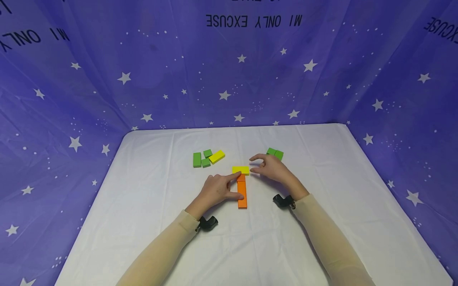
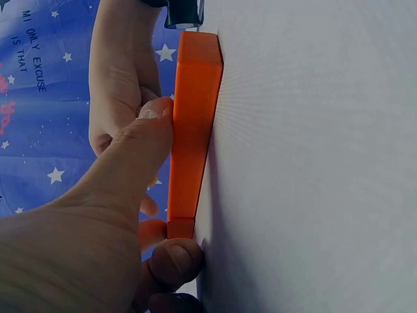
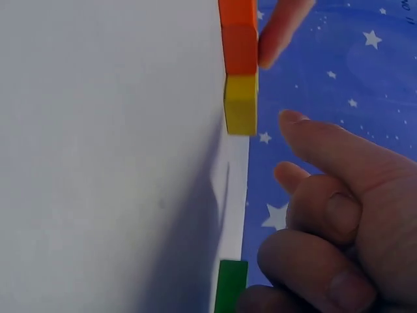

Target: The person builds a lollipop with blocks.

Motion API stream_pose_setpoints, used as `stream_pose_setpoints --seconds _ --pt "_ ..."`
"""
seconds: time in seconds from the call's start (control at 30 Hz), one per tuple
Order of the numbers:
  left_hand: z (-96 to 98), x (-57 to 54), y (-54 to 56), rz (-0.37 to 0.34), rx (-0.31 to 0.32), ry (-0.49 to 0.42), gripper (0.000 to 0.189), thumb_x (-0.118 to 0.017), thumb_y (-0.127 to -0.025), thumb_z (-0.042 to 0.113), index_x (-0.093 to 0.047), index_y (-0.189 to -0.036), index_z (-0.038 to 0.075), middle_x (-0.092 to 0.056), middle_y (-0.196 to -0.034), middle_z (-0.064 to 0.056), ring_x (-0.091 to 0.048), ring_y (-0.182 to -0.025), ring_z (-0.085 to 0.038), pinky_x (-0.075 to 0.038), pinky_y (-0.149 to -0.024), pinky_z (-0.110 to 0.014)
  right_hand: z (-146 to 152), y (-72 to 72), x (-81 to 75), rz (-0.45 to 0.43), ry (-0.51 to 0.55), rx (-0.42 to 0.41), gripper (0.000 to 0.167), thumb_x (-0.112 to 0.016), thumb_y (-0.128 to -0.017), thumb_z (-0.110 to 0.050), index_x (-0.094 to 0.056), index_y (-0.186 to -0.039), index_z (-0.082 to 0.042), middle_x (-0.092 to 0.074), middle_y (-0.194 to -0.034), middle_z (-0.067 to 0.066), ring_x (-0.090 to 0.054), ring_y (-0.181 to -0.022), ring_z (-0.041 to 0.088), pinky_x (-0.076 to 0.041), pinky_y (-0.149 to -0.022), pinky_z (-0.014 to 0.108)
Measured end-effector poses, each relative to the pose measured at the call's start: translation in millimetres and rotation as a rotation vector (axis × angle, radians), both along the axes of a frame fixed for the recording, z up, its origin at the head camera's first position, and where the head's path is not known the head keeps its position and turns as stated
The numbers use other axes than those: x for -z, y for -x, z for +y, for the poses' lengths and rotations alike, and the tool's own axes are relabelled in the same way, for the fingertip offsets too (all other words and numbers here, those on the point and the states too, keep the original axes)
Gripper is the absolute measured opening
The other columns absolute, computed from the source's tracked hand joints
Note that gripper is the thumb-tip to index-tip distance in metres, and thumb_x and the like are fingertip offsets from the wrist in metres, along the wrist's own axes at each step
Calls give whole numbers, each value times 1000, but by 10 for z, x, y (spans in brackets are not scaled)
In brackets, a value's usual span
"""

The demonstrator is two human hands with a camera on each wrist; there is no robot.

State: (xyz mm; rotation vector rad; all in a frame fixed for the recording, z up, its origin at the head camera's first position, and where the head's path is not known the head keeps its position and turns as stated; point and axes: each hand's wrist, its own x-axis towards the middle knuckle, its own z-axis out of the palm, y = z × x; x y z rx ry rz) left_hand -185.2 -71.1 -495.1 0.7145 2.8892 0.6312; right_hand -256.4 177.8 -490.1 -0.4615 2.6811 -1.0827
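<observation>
A long orange block (image 1: 242,203), a short orange block (image 1: 241,178) and a crosswise yellow block (image 1: 244,169) lie end to end in a T shape on the white-covered table. My left hand (image 1: 216,190) rests on this row from the left, its index finger at the yellow and short orange blocks. Its thumb (image 2: 151,127) presses on top of the long orange block in the left wrist view. Just right of the yellow block (image 3: 241,107), my right hand (image 1: 272,167) hovers with thumb and index finger apart, holding nothing.
Several green blocks (image 1: 197,159) lie at the back left, with another yellow block (image 1: 217,156) among them. More green blocks (image 1: 271,151) sit behind my right hand, which partly covers them. A blue star-patterned curtain (image 1: 229,79) stands around the table (image 1: 143,206).
</observation>
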Motion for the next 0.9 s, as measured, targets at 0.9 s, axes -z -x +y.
stream_pose_setpoints --seconds 0.9 --pt "4 7 1 -9 -11 -15 88 -74 -69 72 -55 -143 29 -49 -59 9 -43 -51 -13 -26 -59 -32 573 237 25 42 75 156 42 -81 -82 -28 -68 -119 -13 -50 -65 2 -46 -62 18 -40 -60 34"
